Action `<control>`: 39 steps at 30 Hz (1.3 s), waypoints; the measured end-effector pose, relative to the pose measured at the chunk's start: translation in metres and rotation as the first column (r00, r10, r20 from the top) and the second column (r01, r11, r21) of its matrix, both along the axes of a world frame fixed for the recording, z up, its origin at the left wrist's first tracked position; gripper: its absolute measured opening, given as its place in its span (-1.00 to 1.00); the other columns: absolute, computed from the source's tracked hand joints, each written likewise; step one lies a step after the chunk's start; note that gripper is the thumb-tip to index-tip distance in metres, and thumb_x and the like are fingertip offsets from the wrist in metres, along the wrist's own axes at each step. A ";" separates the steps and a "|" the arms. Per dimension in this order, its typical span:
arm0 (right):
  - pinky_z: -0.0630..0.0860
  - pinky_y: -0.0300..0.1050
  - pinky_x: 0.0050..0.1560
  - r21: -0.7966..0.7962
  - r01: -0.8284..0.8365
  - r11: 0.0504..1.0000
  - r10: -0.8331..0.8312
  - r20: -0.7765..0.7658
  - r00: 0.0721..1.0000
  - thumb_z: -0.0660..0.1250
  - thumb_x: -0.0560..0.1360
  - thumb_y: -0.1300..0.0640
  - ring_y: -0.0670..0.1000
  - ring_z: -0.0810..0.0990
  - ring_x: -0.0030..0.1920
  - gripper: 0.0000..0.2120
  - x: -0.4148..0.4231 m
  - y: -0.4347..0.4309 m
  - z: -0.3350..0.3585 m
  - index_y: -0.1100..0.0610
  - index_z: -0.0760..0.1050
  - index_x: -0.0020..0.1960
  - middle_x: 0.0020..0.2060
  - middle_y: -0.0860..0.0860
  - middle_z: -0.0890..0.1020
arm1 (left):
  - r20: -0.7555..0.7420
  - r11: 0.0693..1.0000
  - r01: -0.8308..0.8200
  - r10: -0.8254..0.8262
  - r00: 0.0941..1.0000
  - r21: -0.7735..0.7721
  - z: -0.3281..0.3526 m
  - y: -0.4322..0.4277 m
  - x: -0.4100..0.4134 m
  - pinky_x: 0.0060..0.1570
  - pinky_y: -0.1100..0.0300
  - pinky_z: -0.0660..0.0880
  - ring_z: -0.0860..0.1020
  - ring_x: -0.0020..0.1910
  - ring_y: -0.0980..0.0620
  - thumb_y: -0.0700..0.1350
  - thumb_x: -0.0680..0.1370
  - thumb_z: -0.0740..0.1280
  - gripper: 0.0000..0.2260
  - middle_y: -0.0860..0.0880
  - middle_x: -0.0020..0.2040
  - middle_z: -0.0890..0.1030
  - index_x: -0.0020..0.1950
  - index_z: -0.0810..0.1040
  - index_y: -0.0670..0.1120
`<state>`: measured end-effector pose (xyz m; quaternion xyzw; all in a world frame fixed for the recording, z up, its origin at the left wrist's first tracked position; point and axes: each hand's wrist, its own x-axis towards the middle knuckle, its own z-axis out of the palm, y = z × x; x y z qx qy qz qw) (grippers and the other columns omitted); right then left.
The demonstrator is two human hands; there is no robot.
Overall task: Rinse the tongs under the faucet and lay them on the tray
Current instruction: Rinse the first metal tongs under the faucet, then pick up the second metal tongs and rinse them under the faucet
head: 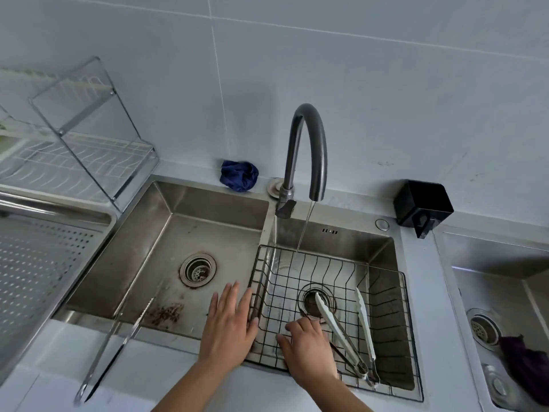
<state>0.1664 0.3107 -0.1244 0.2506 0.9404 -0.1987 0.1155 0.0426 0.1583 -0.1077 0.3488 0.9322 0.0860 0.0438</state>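
Dark arched faucet (309, 138) running, left hand (228, 325) spread against the black wire basket (386, 270); right hand (309, 349), grip unclear, at the white-tipped steel tongs (325, 309), which probably next need lifting into the stream.

Soft, even daylight; wide-angle bending at edges, slight blur.

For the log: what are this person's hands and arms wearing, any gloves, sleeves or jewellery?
The left hand and right hand are bare, with no gloves. No ring, watch or bracelet shows. Both forearms are uncovered down to the picture's bottom edge, so no sleeve is in view.
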 end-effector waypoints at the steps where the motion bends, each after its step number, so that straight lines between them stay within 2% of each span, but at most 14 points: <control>1: 0.38 -0.05 0.32 0.000 -0.007 1.000 0.007 0.013 1.000 0.06 0.65 -0.27 0.03 0.40 0.34 -0.57 0.000 0.000 -0.003 -0.06 0.49 0.32 0.26 -0.09 0.52 | 0.015 0.999 -0.045 0.045 0.999 0.002 0.005 -0.006 -0.002 0.53 -0.16 0.17 0.29 0.55 -0.19 0.11 0.60 0.21 -0.46 -0.21 0.55 0.34 0.55 0.35 -0.09; 4: 0.41 -0.07 0.29 -0.012 -0.022 1.000 0.022 0.020 1.000 0.08 0.65 -0.23 0.02 0.41 0.32 -0.60 0.001 0.001 -0.008 -0.06 0.50 0.31 0.24 -0.10 0.53 | 0.015 0.984 -0.180 0.180 0.983 0.002 0.022 -0.033 -0.011 0.50 -0.16 0.25 0.34 0.51 -0.21 0.07 0.58 0.32 -0.45 -0.23 0.50 0.40 0.52 0.36 -0.11; 7: 0.42 -0.10 0.26 -0.033 -0.027 0.999 0.027 0.007 1.000 0.10 0.65 -0.19 0.01 0.41 0.32 -0.62 0.001 0.003 -0.011 -0.06 0.50 0.32 0.23 -0.11 0.54 | -0.053 0.943 -0.332 0.331 0.942 0.001 0.039 -0.074 -0.024 0.23 -0.16 0.50 0.52 0.26 -0.25 -0.03 0.43 0.51 -0.43 -0.26 0.31 0.54 0.38 0.49 -0.17; 9: 0.41 -0.10 0.25 -0.030 -0.030 0.999 0.031 0.018 0.999 0.11 0.64 -0.19 0.00 0.41 0.32 -0.63 0.000 0.004 -0.012 -0.08 0.49 0.33 0.25 -0.13 0.53 | -0.116 0.896 -0.444 0.441 0.890 -0.003 0.046 -0.103 -0.034 0.03 -0.15 0.50 0.54 0.09 -0.26 -0.10 0.34 0.56 -0.48 -0.26 0.15 0.57 0.26 0.56 -0.18; 11: 0.39 -0.09 0.26 -0.025 -0.029 0.999 0.030 0.033 0.999 0.11 0.64 -0.19 -0.01 0.41 0.33 -0.63 -0.002 0.003 -0.012 -0.10 0.47 0.35 0.26 -0.14 0.53 | -0.153 0.848 -0.529 0.524 0.838 0.006 0.048 -0.130 -0.042 -0.06 -0.14 0.44 0.51 0.02 -0.25 -0.13 0.31 0.58 -0.52 -0.26 0.05 0.55 0.18 0.57 -0.20; 16: 0.38 -0.07 0.27 -0.028 -0.023 0.999 0.024 0.038 0.999 0.15 0.64 -0.17 0.02 0.42 0.34 -0.63 -0.003 0.003 -0.012 -0.07 0.49 0.36 0.27 -0.11 0.54 | -0.004 0.736 -0.667 0.671 0.741 -0.113 0.042 -0.161 -0.055 -0.05 -0.18 0.47 0.49 0.06 -0.32 0.07 0.33 0.59 -0.46 -0.32 0.07 0.55 0.13 0.57 -0.24; 21: 0.38 -0.08 0.29 -0.039 -0.018 0.999 0.021 0.054 0.998 0.14 0.65 -0.19 0.02 0.41 0.37 -0.60 -0.003 0.004 -0.011 -0.06 0.47 0.39 0.31 -0.09 0.54 | 0.062 0.719 -0.679 0.692 0.719 -0.152 0.030 -0.167 -0.057 -0.06 -0.15 0.50 0.50 0.05 -0.30 0.17 0.38 0.54 -0.49 -0.27 0.05 0.51 0.06 0.59 -0.22; 26: 0.40 -0.04 0.30 -0.053 0.001 0.999 0.002 0.064 0.998 0.14 0.64 -0.18 0.04 0.42 0.37 -0.59 -0.003 0.004 -0.008 -0.03 0.48 0.38 0.30 -0.07 0.55 | 0.059 0.748 -0.656 0.663 0.746 -0.105 0.021 -0.174 -0.062 -0.10 -0.17 0.51 0.51 0.00 -0.33 0.08 0.45 0.51 -0.61 -0.28 0.00 0.51 0.08 0.63 -0.20; 31: 0.40 -0.03 0.31 -0.052 0.010 0.999 -0.006 0.062 0.998 0.15 0.64 -0.18 0.04 0.43 0.36 -0.59 -0.002 0.004 -0.008 -0.02 0.49 0.37 0.28 -0.07 0.56 | 0.038 0.784 -0.618 0.621 0.783 -0.065 0.021 -0.177 -0.061 -0.21 -0.11 0.52 0.51 -0.08 -0.31 0.02 0.44 0.54 -0.66 -0.25 -0.10 0.50 -0.01 0.63 -0.23; 39: 0.39 -0.07 0.31 -0.054 0.026 0.998 -0.024 0.039 0.999 0.17 0.64 -0.16 0.04 0.42 0.36 -0.60 0.000 0.004 -0.008 -0.02 0.48 0.38 0.29 -0.08 0.56 | 0.025 0.792 -0.610 0.609 0.793 0.038 0.032 -0.162 -0.050 -0.34 -0.01 0.46 0.48 -0.21 -0.22 -0.02 0.41 0.57 -0.62 -0.22 -0.17 0.47 -0.03 0.57 -0.28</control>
